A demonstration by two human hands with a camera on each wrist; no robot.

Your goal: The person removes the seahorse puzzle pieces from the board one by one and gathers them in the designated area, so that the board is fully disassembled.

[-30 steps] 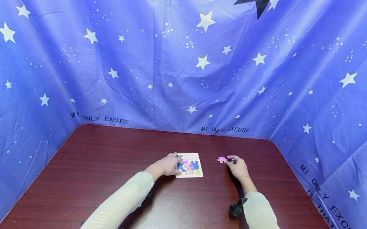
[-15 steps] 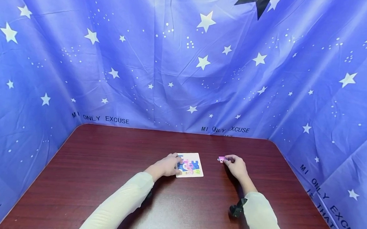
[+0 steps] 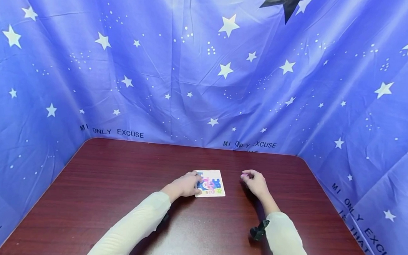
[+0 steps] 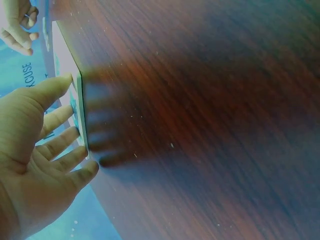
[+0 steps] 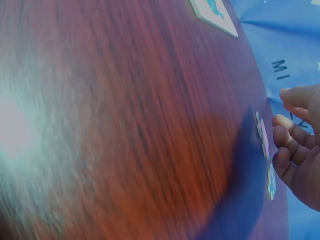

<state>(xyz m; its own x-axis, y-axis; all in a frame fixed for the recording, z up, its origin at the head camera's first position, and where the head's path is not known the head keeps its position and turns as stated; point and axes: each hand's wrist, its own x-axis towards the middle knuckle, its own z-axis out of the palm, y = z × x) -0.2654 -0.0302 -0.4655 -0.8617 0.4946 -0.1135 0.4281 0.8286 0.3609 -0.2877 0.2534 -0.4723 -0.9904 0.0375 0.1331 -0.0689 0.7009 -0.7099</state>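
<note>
A white-framed jigsaw puzzle board (image 3: 215, 191) with a pink and blue picture lies mid-table. At its left side rests my left hand (image 3: 186, 184); in the left wrist view its thumb and spread fingertips touch or nearly touch the board (image 4: 63, 52) along the edge. My right hand (image 3: 258, 185) is just right of the board, apart from it, fingers loosely bent. Beneath those fingers, the right wrist view has a pink puzzle piece (image 5: 265, 137) and another piece (image 5: 271, 182) lying on the table. Nothing shows between thumb and fingers there. In the head view, only a bit of pink shows by the fingertips.
The dark red wooden table (image 3: 116, 215) reaches back to a blue star-printed curtain (image 3: 193, 65), which also hangs along both sides. A black wrist camera (image 3: 259, 231) hangs under the right forearm. Light glares on the tabletop near the front.
My right hand has slid a little to the left over the puzzle pieces and now covers most of them in the head view. My left hand and the board look nearly the same.
</note>
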